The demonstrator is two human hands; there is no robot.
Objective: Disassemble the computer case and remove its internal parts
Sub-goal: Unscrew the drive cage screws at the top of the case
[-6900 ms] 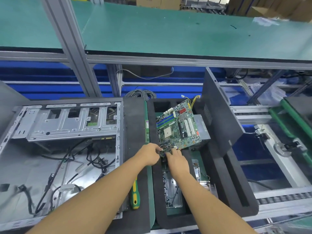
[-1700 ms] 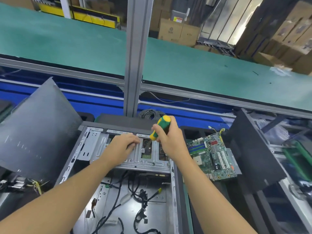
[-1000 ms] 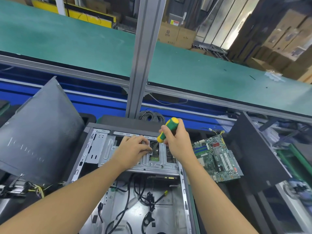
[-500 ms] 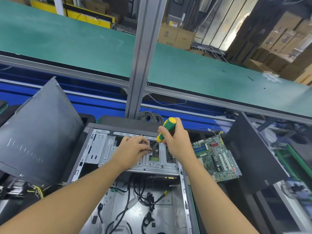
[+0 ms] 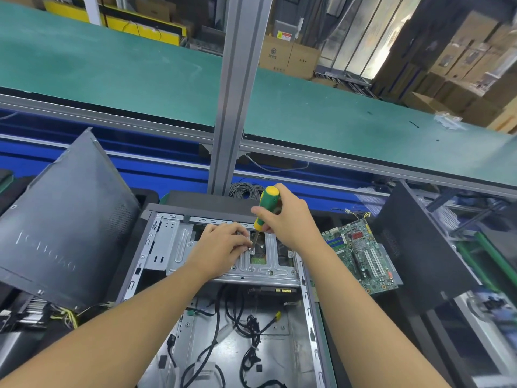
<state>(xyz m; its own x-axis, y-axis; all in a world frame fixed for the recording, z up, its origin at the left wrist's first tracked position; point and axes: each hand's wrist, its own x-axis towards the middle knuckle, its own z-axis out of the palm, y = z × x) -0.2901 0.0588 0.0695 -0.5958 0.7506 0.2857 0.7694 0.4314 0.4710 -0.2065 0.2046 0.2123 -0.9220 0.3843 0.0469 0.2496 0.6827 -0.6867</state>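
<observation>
Screwdriver (image 5: 267, 204) clamped by curled fingers of R hand (image 5: 289, 222), shaft angled down; tip at bunched fingertips of L hand (image 5: 221, 247) on drive cage (image 5: 181, 247), poss. pinched.

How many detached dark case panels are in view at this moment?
2. The left panel leans beside the open case; the right panel stands just right of the motherboard. Others may lie out of frame.

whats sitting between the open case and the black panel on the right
A green motherboard, lying outside the case, in the head view.
</observation>
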